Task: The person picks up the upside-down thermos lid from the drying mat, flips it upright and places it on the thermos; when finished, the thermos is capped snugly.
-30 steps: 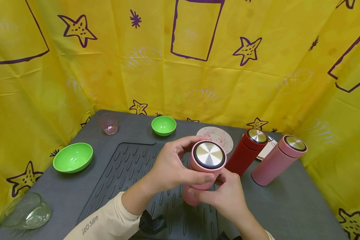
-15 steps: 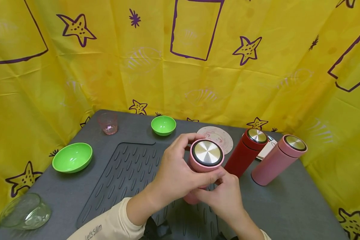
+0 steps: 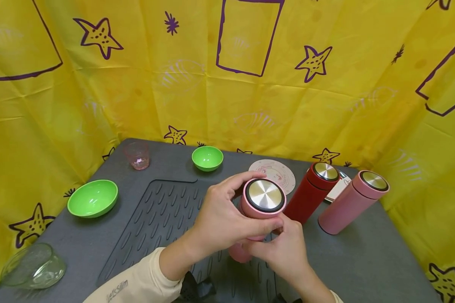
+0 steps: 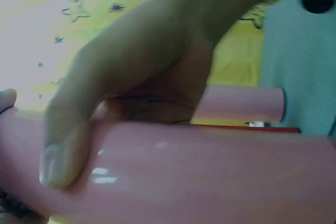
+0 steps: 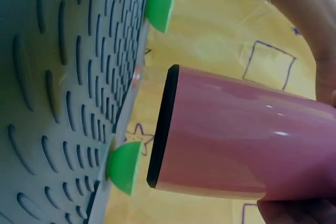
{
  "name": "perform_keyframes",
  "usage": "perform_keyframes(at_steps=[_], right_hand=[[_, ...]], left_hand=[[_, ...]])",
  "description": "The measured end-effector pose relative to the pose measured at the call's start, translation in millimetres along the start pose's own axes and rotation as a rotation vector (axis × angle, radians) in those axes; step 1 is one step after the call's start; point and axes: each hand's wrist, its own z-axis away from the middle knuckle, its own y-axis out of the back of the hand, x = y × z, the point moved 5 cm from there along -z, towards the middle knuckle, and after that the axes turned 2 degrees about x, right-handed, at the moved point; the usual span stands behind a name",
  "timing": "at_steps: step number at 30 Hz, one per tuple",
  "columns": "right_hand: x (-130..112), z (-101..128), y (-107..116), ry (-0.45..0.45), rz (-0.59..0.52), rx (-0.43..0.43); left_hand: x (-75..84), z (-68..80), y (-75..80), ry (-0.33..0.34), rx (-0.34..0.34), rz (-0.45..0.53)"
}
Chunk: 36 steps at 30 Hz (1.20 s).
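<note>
Head view: left hand [image 3: 221,219] curls around the steel-topped lid of the pink cylindrical flask [image 3: 258,210]. Right hand [image 3: 284,248], at five o'clock, clasps its body, lifted off the grey ribbed mat [image 3: 163,223].

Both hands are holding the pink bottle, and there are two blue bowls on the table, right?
Not quite. Both hands do hold the pink bottle, but the bowls are green, not blue: a big bowl and a small bowl, as the head view shows.

My grey table [image 3: 364,261] carries a ribbed dark mat [image 3: 163,219], two green bowls [image 3: 92,198], a pink tumbler [image 3: 137,155] and a glass bowl [image 3: 33,266]. A red flask [image 3: 312,191], a pink flask [image 3: 350,202] and a round plate [image 3: 277,171] stand at its far right.
</note>
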Motion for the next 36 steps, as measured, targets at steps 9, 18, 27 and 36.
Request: perform_keyframes(at_steps=[9, 18, 27, 36], right_hand=[[9.5, 12.5, 24.7, -0.018, -0.065, -0.014], [46.0, 41.7, 125.0, -0.101, 0.143, 0.114], [109.0, 58.1, 232.5, -0.367, 0.213, 0.428], [180.3, 64.8, 276.3, -0.755, 0.321, 0.476]], left_hand=[[0.8, 3.9, 9.1, 0.025, -0.097, -0.124], [-17.1, 9.9, 27.3, 0.145, -0.139, -0.051], [-28.4, 14.1, 46.3, 0.241, -0.153, -0.035], [-36.5, 19.5, 45.6, 0.298, -0.23, -0.107]])
